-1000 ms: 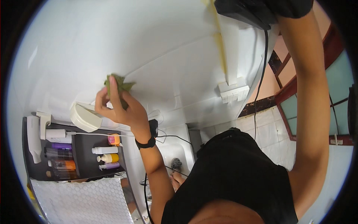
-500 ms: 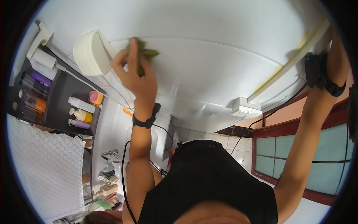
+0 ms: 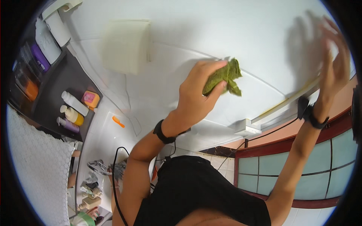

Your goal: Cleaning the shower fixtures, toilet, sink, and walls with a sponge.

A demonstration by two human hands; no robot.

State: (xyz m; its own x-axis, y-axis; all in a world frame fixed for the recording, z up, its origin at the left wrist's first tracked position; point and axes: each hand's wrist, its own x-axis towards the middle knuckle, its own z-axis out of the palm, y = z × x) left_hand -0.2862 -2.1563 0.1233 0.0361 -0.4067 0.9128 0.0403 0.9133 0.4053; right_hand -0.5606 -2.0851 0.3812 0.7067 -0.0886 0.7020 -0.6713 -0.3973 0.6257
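My left hand point(image 3: 196, 90) is closed round a crumpled olive-green cloth point(image 3: 234, 72), with its loose ends sticking out past my fingertips and thumb. Hand and cloth are at the white wall panel point(image 3: 260, 49), near a horizontal seam; whether the cloth presses on the panel is hard to tell. Off to the far right, my right hand point(image 3: 333, 66) is raised with fingers apart and nothing in it, slightly blurred. Its shadow falls on the wall beside it. Each wrist wears a black strap.
Left of the cloth a cream box point(image 3: 126, 47) is fixed to the wall. Bottles and an orange-pink box point(image 3: 90, 98) stand on a dark shelf point(image 3: 56, 86). Below are a white basin point(image 3: 107, 132) with an orange comb point(image 3: 118, 121) and a faucet point(image 3: 98, 167). A white trunking box point(image 3: 247, 127) juts out.
My left hand has moved right along the wall with the cloth, away from the cream box. My right hand has come into fuller view, and the whole view has shifted.
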